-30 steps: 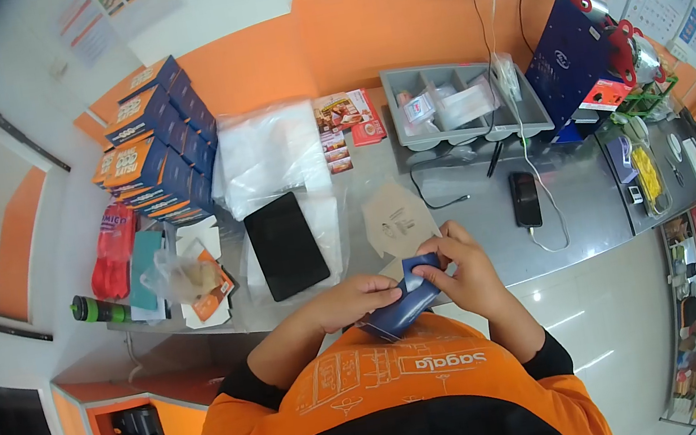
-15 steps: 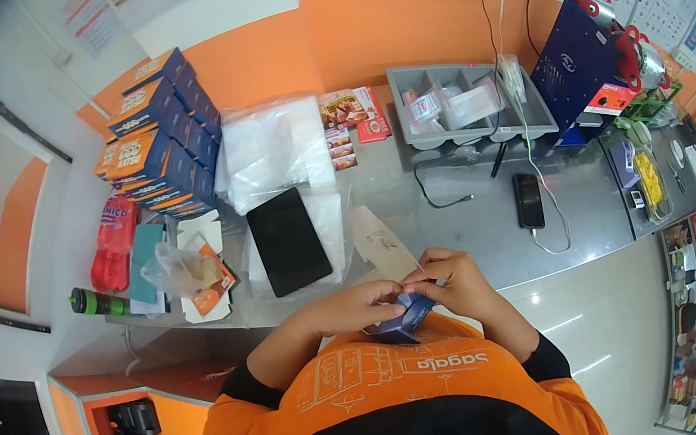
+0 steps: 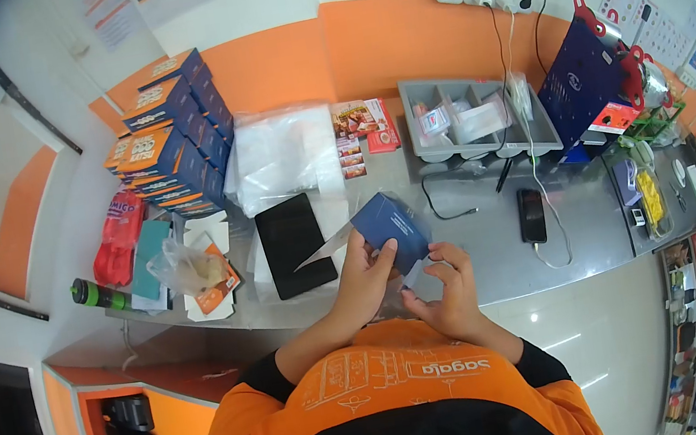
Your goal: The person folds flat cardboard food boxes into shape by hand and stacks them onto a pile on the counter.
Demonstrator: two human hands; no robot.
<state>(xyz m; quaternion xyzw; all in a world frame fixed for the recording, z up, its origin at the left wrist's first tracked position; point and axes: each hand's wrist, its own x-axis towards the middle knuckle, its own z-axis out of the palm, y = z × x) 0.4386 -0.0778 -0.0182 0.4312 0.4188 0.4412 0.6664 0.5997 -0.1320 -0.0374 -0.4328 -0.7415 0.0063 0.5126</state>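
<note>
A dark blue cardboard box [image 3: 388, 227], partly folded, is held up over the front of the metal counter. My left hand [image 3: 362, 277] grips its left side, thumb on the blue face and fingers behind. A pale flap [image 3: 326, 249] sticks out to the left, over the black tablet [image 3: 295, 249]. At the lower right corner, my right hand [image 3: 450, 286] has its fingers bent around a small light-coloured flap [image 3: 414, 274]. Clear plastic bags [image 3: 282, 157] lie behind the tablet.
Stacked blue and orange boxes [image 3: 173, 149] stand at the back left. A grey divided tray [image 3: 437, 149] sits at the back right, near a phone [image 3: 532, 216] on a white cable. Left are a bottle [image 3: 96, 295] and a red bag [image 3: 117, 240]. The counter's front edge [image 3: 559, 282] is close.
The box has moved up and away from my body, out over the counter, and turned so a broad blue face shows. Both hands moved forward with it; my right hand shifted to its lower corner.
</note>
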